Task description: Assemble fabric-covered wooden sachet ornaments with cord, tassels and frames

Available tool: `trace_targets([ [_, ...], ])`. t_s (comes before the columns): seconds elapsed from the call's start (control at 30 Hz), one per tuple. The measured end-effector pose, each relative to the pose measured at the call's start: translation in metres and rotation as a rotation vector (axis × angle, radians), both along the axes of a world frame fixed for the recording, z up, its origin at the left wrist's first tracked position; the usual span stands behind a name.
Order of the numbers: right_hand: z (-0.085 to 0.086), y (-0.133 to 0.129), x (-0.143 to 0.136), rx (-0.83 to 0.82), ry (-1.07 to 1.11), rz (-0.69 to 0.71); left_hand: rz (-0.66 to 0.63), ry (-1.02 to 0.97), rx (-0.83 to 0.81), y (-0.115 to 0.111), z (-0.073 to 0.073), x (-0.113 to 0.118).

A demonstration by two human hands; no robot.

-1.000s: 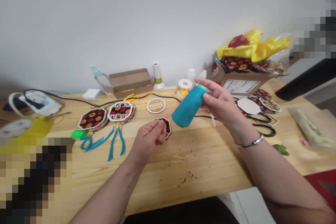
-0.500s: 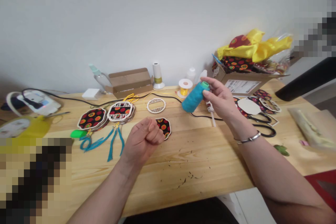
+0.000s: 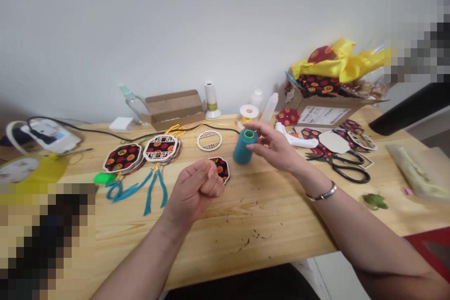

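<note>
A cone of teal thread (image 3: 243, 149) stands upright at the middle of the table. My right hand (image 3: 272, 146) has its thumb and fingers round the right side of the cone's top. To the left, my left hand (image 3: 198, 185) is closed in a fist above the wood, and whatever it may hold is hidden. Just behind that fist lies a patterned fabric piece with a pale rim (image 3: 221, 168), partly covered by the hand. A round wooden lattice frame (image 3: 209, 141) lies farther back.
Stacked framed fabric pieces (image 3: 123, 158) and teal tassels (image 3: 160, 190) lie left. On the right are a white glue gun (image 3: 297, 138), black scissors (image 3: 346, 168) and an open carton (image 3: 323, 115) of fabric. A black cord (image 3: 94, 133) crosses the back. Dark scraps dot the front.
My right hand has brought the teal thread cone left and down, turning it from tilted to upright. The glue gun and scissors behind it are uncovered. My left fist has barely moved.
</note>
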State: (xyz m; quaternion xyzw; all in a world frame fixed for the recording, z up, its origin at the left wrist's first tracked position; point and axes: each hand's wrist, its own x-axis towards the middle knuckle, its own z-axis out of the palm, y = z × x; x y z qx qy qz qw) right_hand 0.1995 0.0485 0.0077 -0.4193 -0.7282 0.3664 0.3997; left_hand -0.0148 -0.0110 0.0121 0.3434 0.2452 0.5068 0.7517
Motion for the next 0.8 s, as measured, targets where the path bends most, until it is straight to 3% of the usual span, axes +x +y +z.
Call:
trace_targets([
  [0.1,0.013,-0.004,0.003,0.038,-0.101,0.028,0.031,0.052,-0.005,0.000,0.001,0.000],
  [0.17,0.026,-0.010,0.004,0.147,-0.148,-0.003,0.063,0.122,-0.023,0.001,0.002,0.000],
  [0.23,0.041,-0.019,0.001,0.274,-0.114,-0.062,0.093,0.200,-0.045,0.001,0.006,0.000],
  [0.3,0.056,-0.030,-0.006,0.285,-0.013,-0.039,0.106,0.267,-0.048,-0.001,0.012,0.001],
  [0.43,0.075,-0.045,-0.026,0.072,0.031,0.278,0.079,0.344,0.037,-0.005,0.029,0.005],
  [0.57,0.079,-0.038,-0.031,-0.081,-0.063,0.530,0.066,0.409,0.136,-0.007,0.041,0.006],
  [0.67,0.085,-0.025,-0.024,-0.087,-0.169,0.468,0.064,0.462,0.161,-0.002,0.047,0.003],
  [0.8,0.108,-0.009,-0.010,-0.033,-0.307,0.310,0.015,0.485,0.205,0.009,0.053,-0.002],
])
